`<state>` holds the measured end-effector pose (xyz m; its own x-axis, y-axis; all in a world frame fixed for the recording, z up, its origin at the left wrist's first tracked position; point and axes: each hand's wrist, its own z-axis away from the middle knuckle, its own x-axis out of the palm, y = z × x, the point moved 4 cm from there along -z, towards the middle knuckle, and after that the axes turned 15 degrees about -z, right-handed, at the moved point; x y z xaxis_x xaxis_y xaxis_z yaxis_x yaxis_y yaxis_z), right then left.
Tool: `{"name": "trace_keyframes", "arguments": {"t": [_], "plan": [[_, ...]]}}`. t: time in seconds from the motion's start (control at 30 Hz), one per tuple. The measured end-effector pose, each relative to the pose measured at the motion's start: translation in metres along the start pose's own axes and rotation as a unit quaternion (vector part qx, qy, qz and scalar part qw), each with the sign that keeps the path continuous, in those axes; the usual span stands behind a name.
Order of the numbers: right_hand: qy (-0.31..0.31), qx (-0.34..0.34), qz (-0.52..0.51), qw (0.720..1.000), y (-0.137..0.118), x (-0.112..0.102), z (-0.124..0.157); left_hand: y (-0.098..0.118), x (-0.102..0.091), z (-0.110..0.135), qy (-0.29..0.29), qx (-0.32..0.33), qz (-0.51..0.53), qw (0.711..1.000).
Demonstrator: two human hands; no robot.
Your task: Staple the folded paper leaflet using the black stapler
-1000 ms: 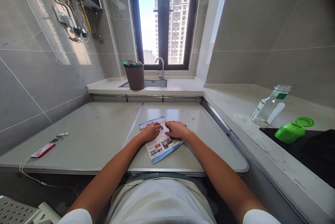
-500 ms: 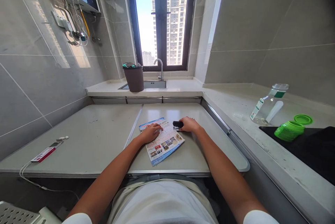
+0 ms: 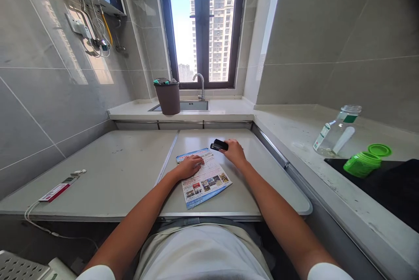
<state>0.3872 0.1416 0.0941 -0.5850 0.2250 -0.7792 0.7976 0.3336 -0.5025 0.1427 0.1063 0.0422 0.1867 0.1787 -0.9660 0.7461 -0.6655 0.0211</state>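
Note:
A printed leaflet [image 3: 209, 179] with blue edges and small photos lies at a slant on the pale tabletop. My left hand [image 3: 191, 166] rests on its left part, fingers stretched out and pressing down on the paper. Past the leaflet's upper right edge, my right hand [image 3: 234, 152] grips a black stapler [image 3: 218, 145] by its rear end. The stapler points left and is raised a little, close to the top corner of the leaflet. My left palm covers part of the print.
The table [image 3: 137, 175] meets a white counter [image 3: 229, 105] with a sink [image 3: 193, 105] and a dark bin [image 3: 168, 98]. A glass jar [image 3: 338, 131] and a green container [image 3: 362, 164] stand on the right ledge. A red-and-white box [image 3: 55, 192] with a cable lies at left.
My right hand has lifted the stapler off the leaflet's right edge and moved it up and slightly left. The leaflet has turned slightly under my left hand, which stays on it.

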Motion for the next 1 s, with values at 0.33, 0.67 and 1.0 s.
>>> {"name": "trace_keyframes", "arguments": {"t": [0.33, 0.67, 1.0], "plan": [[-0.107, -0.022, -0.071, 0.991, -0.027, 0.056, 0.014, 0.01, -0.005, 0.001, -0.005, 0.027, 0.013, 1.0], [-0.147, -0.027, -0.091, 0.985, -0.022, 0.056, 0.013, 0.009, -0.005, 0.001, -0.012, 0.01, -0.007, 1.0], [-0.221, 0.058, -0.093, 0.969, 0.001, 0.046, 0.004, 0.008, -0.008, 0.002, -0.01, -0.008, -0.013, 1.0]]}}
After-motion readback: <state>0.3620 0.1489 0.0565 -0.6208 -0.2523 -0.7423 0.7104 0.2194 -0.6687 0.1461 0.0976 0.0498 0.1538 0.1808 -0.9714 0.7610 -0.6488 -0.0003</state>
